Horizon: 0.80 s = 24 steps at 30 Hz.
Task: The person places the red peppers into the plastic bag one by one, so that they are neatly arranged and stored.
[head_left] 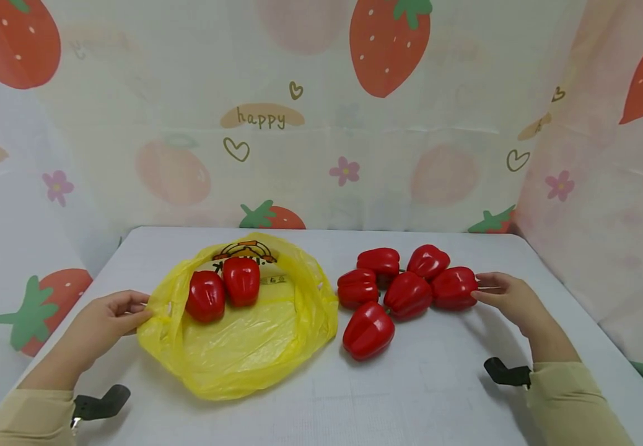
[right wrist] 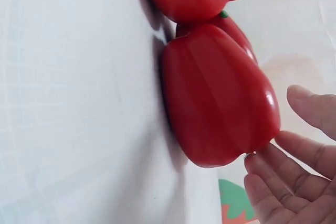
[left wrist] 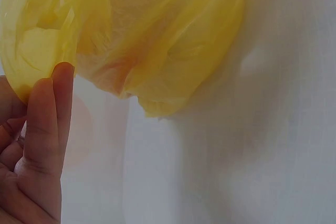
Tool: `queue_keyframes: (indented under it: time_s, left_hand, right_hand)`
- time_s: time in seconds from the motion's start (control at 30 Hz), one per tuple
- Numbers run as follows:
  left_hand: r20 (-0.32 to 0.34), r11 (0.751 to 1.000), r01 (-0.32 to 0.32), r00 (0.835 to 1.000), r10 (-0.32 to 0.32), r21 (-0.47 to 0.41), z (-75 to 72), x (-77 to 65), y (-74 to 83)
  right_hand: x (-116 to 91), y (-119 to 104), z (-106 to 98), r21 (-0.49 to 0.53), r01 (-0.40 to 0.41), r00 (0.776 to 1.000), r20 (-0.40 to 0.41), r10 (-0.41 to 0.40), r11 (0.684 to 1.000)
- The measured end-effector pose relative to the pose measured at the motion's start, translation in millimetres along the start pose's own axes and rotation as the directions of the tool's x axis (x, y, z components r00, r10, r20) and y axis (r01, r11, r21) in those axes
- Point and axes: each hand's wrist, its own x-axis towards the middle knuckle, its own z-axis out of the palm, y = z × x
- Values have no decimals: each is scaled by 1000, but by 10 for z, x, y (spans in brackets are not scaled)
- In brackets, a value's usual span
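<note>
At the far left of the yellow plastic bag (head_left: 243, 356), closer to the viewer, a beige sleeve (head_left: 31, 418) with a small black device (head_left: 98, 407) at the cuff. Then, at the left rim of the bag, the left hand (head_left: 106, 319), with fingers (left wrist: 42, 114) clamped on the thin plastic, thumb against fingertips. Behind the bag, a pale cloth (head_left: 188, 93) printed with strawberries, hearts and "happy". Under the bag, a white tabletop (head_left: 433, 396). Inside the bag's wide mouth, in the left half, first red pepper (head_left: 205, 296) and, just beside, second red pepper (head_left: 241, 281). To the right of the bag, a close group on the tabletop: third red pepper (head_left: 357, 288), nearest to the bag's rim; fourth red pepper (head_left: 368, 331), level with the bag's middle; fifth red pepper (head_left: 378, 262), level with its back part; then, farther from it, sixth red pepper (head_left: 407, 296), seventh red pepper (head_left: 428, 262) and eighth red pepper (head_left: 454, 288). Farther right from the bag, past this last one, the right hand (head_left: 513, 303), with fingers apart, thumb away, fingertips at the pepper's right end, touching or almost touching, hard to tell which.
</note>
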Motion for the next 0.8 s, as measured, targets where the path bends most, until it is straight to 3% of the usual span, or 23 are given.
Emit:
queue_keyframes:
  time_s: [0.2, 0.8]
  left_hand:
    - [-10, 1000, -5, 1000, 5, 6, 2, 0, -8]
    - [-3, 1000, 21, 1000, -21, 5, 15, 5, -33]
  right_hand:
    - [14, 16, 36, -41, 1, 999, -42, -3, 999]
    - [67, 52, -3, -109, -60, 997, -53, 54, 992]
